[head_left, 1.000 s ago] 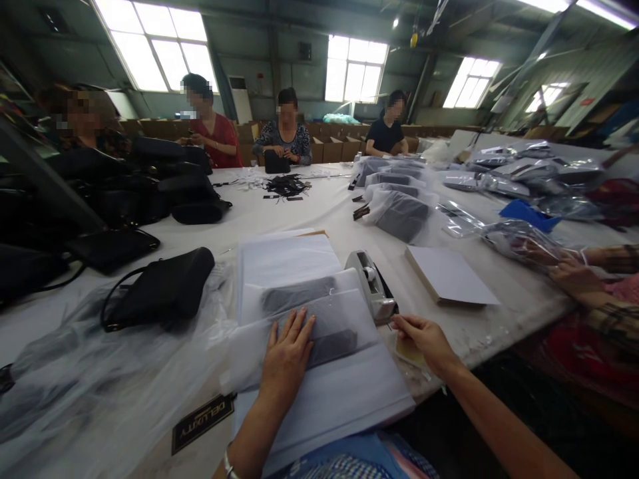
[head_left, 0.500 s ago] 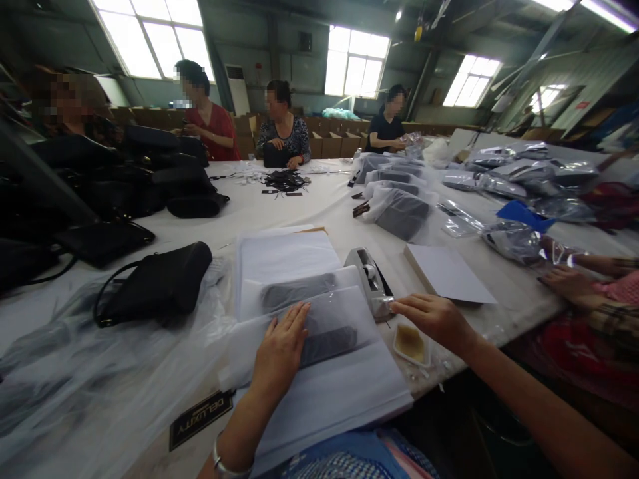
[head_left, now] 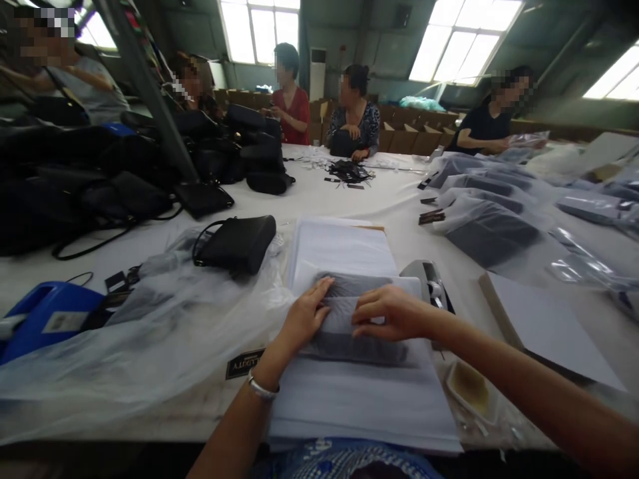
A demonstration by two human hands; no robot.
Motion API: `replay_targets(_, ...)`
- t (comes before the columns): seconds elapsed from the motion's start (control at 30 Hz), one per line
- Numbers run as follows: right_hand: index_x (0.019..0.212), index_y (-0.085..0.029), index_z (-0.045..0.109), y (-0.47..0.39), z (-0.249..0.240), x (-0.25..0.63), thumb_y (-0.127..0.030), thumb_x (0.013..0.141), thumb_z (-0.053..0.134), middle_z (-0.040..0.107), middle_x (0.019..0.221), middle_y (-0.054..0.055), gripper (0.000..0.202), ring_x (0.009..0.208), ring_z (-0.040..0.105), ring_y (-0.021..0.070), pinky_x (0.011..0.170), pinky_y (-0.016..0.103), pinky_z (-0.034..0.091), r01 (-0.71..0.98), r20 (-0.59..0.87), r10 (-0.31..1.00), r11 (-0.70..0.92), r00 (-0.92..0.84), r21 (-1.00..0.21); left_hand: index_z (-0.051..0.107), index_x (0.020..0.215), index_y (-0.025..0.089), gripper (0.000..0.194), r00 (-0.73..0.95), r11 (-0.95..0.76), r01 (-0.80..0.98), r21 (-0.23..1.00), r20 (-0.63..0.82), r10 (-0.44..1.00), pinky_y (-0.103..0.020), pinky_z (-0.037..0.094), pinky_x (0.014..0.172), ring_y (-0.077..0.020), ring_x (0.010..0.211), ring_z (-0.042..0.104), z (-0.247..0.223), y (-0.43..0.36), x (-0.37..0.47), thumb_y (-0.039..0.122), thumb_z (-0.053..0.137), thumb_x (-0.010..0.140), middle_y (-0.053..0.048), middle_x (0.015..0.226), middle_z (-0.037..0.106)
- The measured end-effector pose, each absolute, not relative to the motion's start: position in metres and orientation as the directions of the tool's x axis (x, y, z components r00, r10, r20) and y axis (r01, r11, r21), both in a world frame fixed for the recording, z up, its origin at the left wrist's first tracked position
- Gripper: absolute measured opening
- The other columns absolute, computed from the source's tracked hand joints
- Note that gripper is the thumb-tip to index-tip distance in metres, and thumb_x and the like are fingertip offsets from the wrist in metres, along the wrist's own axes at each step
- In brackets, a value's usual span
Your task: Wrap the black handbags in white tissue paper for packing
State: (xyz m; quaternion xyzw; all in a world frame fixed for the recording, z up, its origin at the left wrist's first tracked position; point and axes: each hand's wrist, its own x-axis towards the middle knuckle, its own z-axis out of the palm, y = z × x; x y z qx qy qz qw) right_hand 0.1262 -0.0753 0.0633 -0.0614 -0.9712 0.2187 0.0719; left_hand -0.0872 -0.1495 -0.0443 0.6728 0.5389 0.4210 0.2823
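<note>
A dark item wrapped in thin white paper lies flat in front of me on a stack of white sheets. My left hand rests on its left side, fingers stretched over the overlapping paper. Over the right part of the same wrapping is my right hand, fingers curled towards the thumb at the paper's seam. Anything small between those fingertips is hidden. A grey tape dispenser stands just beyond my right wrist. By my left forearm lies a black tag with gold lettering.
A black handbag sits on clear plastic at left, near a blue container. Black bags are heaped further left. Paper-wrapped bags, a white-topped stack and a small yellowish dish are at right. Several people sit across the table.
My right hand has moved left from the tape dispenser onto the wrapped item. My left hand stays on the paper, nearer its left side. The view has swung left.
</note>
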Motion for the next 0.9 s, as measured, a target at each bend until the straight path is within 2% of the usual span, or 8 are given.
replay_targets(0.1,0.082,-0.022,0.073,-0.055,0.057,0.097,-0.044,0.09,0.061,0.07,0.071,0.0,0.027,0.062,0.061,0.012,0.058,0.023,0.04,0.177,-0.007,0.185,0.929,-0.983,-0.325,0.044,0.145,0.023,0.068,0.041,-0.253,0.429,0.867,0.262,0.964,-0.039,0.048,0.107,-0.0231,0.136,0.046,-0.047,-0.145,-0.091,0.005,0.057,0.081,-0.006,0.152,0.044)
replay_targets(0.23,0.079,-0.023,0.074,-0.038,0.049,0.063,-0.043,0.086,0.063,0.072,0.071,0.002,0.024,0.064,0.064,0.0169,0.055,0.024,0.035,0.274,-0.221,0.258,0.961,-0.941,-0.044,0.046,0.144,0.022,0.068,0.015,-0.248,0.429,0.869,0.268,0.963,-0.043,0.041,0.114,-0.0229,0.137,0.046,-0.048,-0.143,-0.092,0.003,0.055,0.08,-0.007,0.15,0.047)
replay_targets(0.37,0.097,-0.022,0.074,-0.042,0.048,0.043,-0.043,0.084,0.064,0.075,0.085,0.009,0.027,0.079,0.069,0.0234,0.063,0.027,0.043,0.34,-0.308,0.361,0.933,-0.88,0.122,0.048,0.142,0.021,0.067,-0.004,-0.268,0.456,0.849,0.303,0.953,-0.043,0.034,0.118,-0.0225,0.139,0.043,-0.051,-0.142,-0.091,0.001,0.054,0.079,-0.008,0.148,0.05)
replay_targets(0.47,0.108,-0.02,0.07,-0.048,0.052,0.038,-0.048,0.082,0.067,0.075,0.091,0.012,0.038,0.087,0.07,0.0263,0.07,0.028,0.046,0.407,-0.326,0.436,0.9,-0.839,0.158,0.044,0.145,0.021,0.071,-0.025,-0.255,0.428,0.867,0.294,0.955,-0.043,0.041,0.113,-0.0237,0.136,0.046,-0.052,-0.142,-0.09,0.001,0.054,0.078,-0.009,0.147,0.05)
replay_targets(0.57,0.113,-0.015,0.066,-0.046,0.056,0.042,-0.057,0.079,0.069,0.074,0.091,0.015,0.054,0.089,0.071,0.0295,0.07,0.03,0.048,0.497,-0.296,0.537,0.844,-0.79,0.203,0.039,0.148,0.021,0.074,-0.032,-0.227,0.389,0.893,0.259,0.965,-0.041,0.053,0.1,-0.0243,0.126,0.056,-0.051,-0.143,-0.089,0.004,0.057,0.078,-0.011,0.146,0.051)
replay_targets(0.67,0.107,-0.012,0.065,-0.036,0.056,0.059,-0.064,0.08,0.064,0.074,0.089,0.017,0.059,0.087,0.071,0.032,0.067,0.032,0.048,0.621,-0.205,0.662,0.748,-0.721,0.234,0.043,0.145,0.022,0.071,-0.026,-0.237,0.403,0.884,0.27,0.962,-0.04,0.053,0.1,-0.0229,0.12,0.06,-0.049,-0.143,-0.089,0.004,0.057,0.078,-0.011,0.144,0.052)
replay_targets(0.8,0.103,-0.017,0.065,-0.036,0.05,0.102,-0.046,0.097,0.048,0.074,0.091,0.013,0.034,0.084,0.071,0.0285,0.067,0.033,0.049,0.779,-0.035,0.803,0.587,-0.595,0.219,0.046,0.143,0.023,0.066,-0.026,-0.268,0.463,0.845,0.315,0.949,-0.043,0.049,0.106,-0.0228,0.124,0.058,-0.047,-0.146,-0.087,0.005,0.056,0.08,-0.009,0.144,0.053)
replay_targets(0.9,0.11,-0.02,0.064,-0.064,0.038,0.141,-0.036,0.1,0.043,0.074,0.101,0.009,0.028,0.089,0.071,0.0245,0.073,0.034,0.051,0.8,0.1,0.794,0.591,-0.599,0.102,0.05,0.14,0.022,0.056,-0.075,-0.278,0.538,0.796,0.374,0.924,-0.044,0.044,0.111,-0.0222,0.132,0.052,-0.04,-0.152,-0.08,0.007,0.05,0.086,-0.009,0.145,0.053)
